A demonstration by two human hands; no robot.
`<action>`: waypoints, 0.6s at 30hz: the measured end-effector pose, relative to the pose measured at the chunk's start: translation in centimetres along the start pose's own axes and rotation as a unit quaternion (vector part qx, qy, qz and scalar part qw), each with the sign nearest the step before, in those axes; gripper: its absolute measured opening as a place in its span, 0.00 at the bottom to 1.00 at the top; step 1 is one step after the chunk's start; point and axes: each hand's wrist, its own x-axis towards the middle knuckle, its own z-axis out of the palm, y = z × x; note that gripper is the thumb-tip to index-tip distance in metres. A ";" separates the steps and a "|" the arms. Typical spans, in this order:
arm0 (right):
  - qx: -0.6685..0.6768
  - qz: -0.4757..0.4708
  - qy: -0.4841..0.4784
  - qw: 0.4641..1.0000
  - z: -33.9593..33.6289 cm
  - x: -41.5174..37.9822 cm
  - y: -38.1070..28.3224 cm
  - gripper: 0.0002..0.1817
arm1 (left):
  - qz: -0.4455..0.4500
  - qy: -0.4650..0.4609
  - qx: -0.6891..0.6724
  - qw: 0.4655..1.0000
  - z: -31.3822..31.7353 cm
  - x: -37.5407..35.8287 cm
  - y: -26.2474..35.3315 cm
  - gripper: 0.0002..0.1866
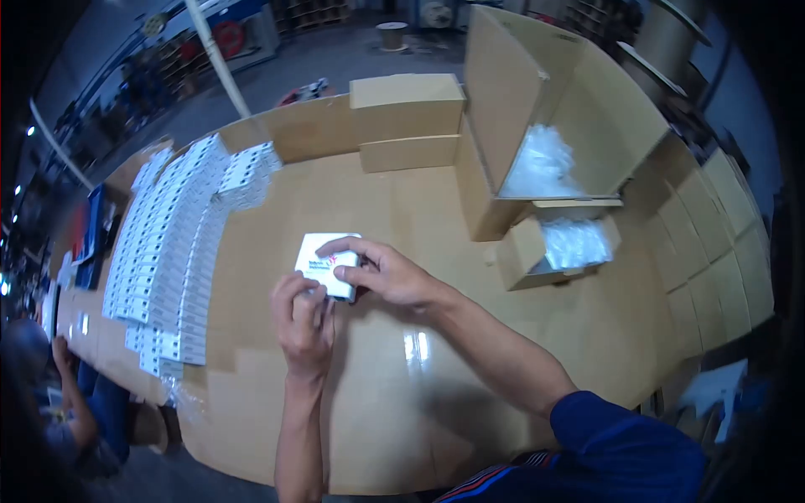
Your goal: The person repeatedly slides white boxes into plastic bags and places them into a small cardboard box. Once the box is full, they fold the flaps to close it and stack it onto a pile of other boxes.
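A small white box (312,248) with dark and red print on its top sits between my hands over the middle of the table. My right hand (387,273) grips it from the right, with the thumb and a finger lying across the printed face. At the box's near left corner, my left hand (303,325) has its fingers curled in and pressed against the edge. What is under the box and inside the left fingers is hidden.
Long rows of stacked white boxes (163,251) fill the table's left side. A tall open carton (579,109) with clear plastic bags (541,163) stands at the back right, above a smaller carton (520,256) of plastic. Closed brown boxes (409,117) line the back. Another person's arm (75,394) shows at far left.
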 end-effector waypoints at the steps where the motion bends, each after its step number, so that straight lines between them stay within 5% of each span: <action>1: -0.028 -0.003 0.006 1.000 -0.8 -1.4 -0.7 0.17 | 0.013 -0.008 -0.008 1.000 0.2 0.4 1.4 0.18; 10: -0.245 -0.048 0.054 0.967 -11.4 -15.7 -10.9 0.08 | 0.022 -0.148 -0.180 0.972 4.4 6.4 13.2 0.13; 13: -0.345 -0.137 0.167 0.913 -17.6 -19.0 -13.8 0.11 | 0.030 -0.194 -0.185 0.963 7.8 11.6 17.3 0.09; 18: -0.558 -0.135 0.310 0.757 -26.6 -21.3 -17.5 0.16 | 0.067 -0.251 -0.146 0.954 18.3 19.3 21.0 0.06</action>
